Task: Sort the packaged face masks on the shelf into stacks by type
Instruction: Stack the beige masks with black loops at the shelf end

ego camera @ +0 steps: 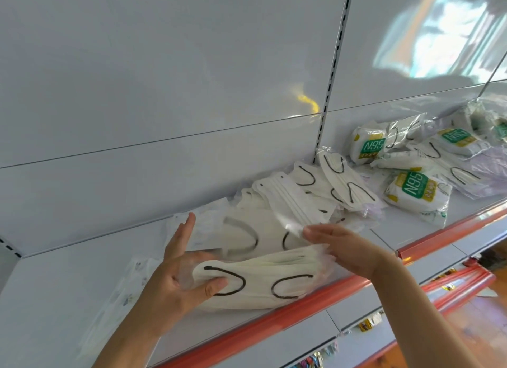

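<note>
A stack of cream masks with black ear loops in clear packets (263, 281) lies near the front edge of the white shelf (65, 282). My left hand (175, 274) holds the stack's left end, thumb on top and fingers spread behind it. My right hand (345, 247) grips the stack's right end and touches a clear packet just above. More cream masks with black loops (310, 192) lie fanned out behind. Green-labelled N95 packs (414, 192) and a second N95 pack (369, 145) lie in a jumbled pile further right.
The shelf has a red front strip (274, 323) and a white back panel with a slotted upright (333, 74). Flat white-printed packets (129, 285) lie at the left. Lower shelves with small goods (367, 325) show below right.
</note>
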The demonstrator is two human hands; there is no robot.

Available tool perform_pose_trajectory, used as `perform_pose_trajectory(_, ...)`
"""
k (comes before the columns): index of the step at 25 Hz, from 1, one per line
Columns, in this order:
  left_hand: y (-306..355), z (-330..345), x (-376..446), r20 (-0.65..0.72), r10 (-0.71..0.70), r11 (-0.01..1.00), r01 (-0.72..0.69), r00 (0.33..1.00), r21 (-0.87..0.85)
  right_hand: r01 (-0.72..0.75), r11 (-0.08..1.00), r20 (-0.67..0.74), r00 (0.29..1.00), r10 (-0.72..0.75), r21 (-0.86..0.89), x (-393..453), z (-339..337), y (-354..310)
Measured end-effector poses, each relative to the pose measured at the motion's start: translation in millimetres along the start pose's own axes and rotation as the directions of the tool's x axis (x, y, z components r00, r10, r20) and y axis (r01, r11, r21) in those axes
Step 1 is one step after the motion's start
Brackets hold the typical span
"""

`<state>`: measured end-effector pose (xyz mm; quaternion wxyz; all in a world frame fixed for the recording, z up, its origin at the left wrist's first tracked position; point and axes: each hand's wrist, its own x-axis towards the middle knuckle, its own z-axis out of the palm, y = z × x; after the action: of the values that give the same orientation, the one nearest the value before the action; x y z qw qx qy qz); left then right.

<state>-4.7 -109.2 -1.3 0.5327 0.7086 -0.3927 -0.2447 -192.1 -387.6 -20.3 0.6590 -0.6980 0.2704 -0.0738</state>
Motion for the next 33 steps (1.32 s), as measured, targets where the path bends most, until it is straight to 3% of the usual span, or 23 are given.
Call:
perform_pose_trajectory(2,0,3,5,0.059,0.034,0.999,-0.034,0.998,-0.014,-0.052,0.982,0.085,0.994,0.068,-0.182,2,2,2)
perform_pose_trajectory(3,0,3,7,0.083,0.047,0.999,-0.045,0.995,-0.028,-0.045,0.985,0.093,0.994,0.061,-0.168,2,4,2)
perform_pose_trajectory(5,2,7,5,0.047,0.056,0.997,-0.053,0.997,-0.059,0.063,0.996,-0.092,0.993,-0.068,-0.06,3,14,-7)
perform_pose_trajectory(6,3,9,3,0.0,0.052,0.997,-0.051,0.999,-0.064,0.166,0.967,-0.255,0.943,-0.213,-0.192,7,14,-11)
perform_pose_trajectory(7,1,9,1,-0.04,0.051,0.997,-0.053,0.998,-0.053,0.183,0.865,-0.355,0.858,-0.373,-0.467,12,14,-14)
perform_pose_trajectory(8,-3,7,-1,-0.053,0.048,0.998,-0.051,0.997,-0.047,0.119,0.704,-0.324,0.825,-0.463,-0.701,19,10,-11)
perform_pose_trajectory(9,-6,5,-4,-0.045,0.038,0.997,-0.041,0.998,-0.061,0.073,0.56,-0.235,0.857,-0.458,-0.825,27,5,-5)
perform_pose_trajectory(10,-9,3,-6,-0.031,0.015,0.997,-0.017,0.999,-0.074,0.032,0.507,-0.197,0.898,-0.392,-0.861,33,2,-1)
perform_pose_trajectory(11,-8,1,-8,-0.013,-0.008,0.998,0.007,1.0,-0.067,-0.011,0.531,-0.228,0.91,-0.346,-0.847,36,1,0)
perform_pose_trajectory(12,-8,0,-9,-0.007,-0.021,0.998,0.02,1.0,-0.058,-0.048,0.594,-0.308,0.887,-0.345,-0.803,38,1,-1)
perform_pose_trajectory(14,-6,-2,-11,0.001,-0.03,0.998,0.03,1.0,-0.059,-0.043,0.727,-0.485,0.772,-0.411,-0.685,39,3,-6)
perform_pose_trajectory(16,-3,-3,-13,0.062,-0.042,0.996,0.046,0.997,-0.074,0.069,0.895,-0.614,0.705,-0.356,-0.44,36,5,-12)
perform_pose_trajectory(18,-5,-6,-12,0.106,-0.039,0.996,0.048,0.994,-0.076,0.208,0.968,-0.638,0.729,-0.248,-0.138,29,4,-20)
perform_pose_trajectory(20,-7,-8,-11,0.087,-0.031,0.994,0.04,0.996,-0.102,0.238,0.968,-0.617,0.774,-0.139,0.081,24,0,-23)
perform_pose_trajectory(22,-8,-7,-9,0.075,-0.018,0.991,0.028,0.997,-0.131,0.287,0.898,-0.579,0.814,-0.045,0.334,21,-6,-23)
perform_pose_trajectory(24,-11,-7,-7,0.105,-0.005,0.992,0.018,0.994,-0.128,0.326,0.752,-0.521,0.853,0.027,0.573,19,-12,-26)
perform_pose_trajectory(27,-10,-7,-6,0.124,-0.021,0.986,0.041,0.992,-0.162,0.33,0.559,-0.477,0.869,0.135,0.76,20,-19,-28)
perform_pose_trajectory(30,-9,-5,-6,0.124,-0.029,0.988,0.047,0.992,-0.145,0.35,0.293,-0.407,0.899,0.163,0.89,20,-21,-31)
perform_pose_trajectory(32,-12,-8,-5,0.112,-0.01,0.997,0.019,0.994,-0.078,0.308,0.263,-0.342,0.935,0.093,0.914,17,-17,-32)
perform_pose_trajectory(33,-14,-8,-4,0.081,0.005,1.0,-0.004,0.997,-0.006,0.254,0.342,-0.292,0.954,0.064,0.905,16,-13,-32)
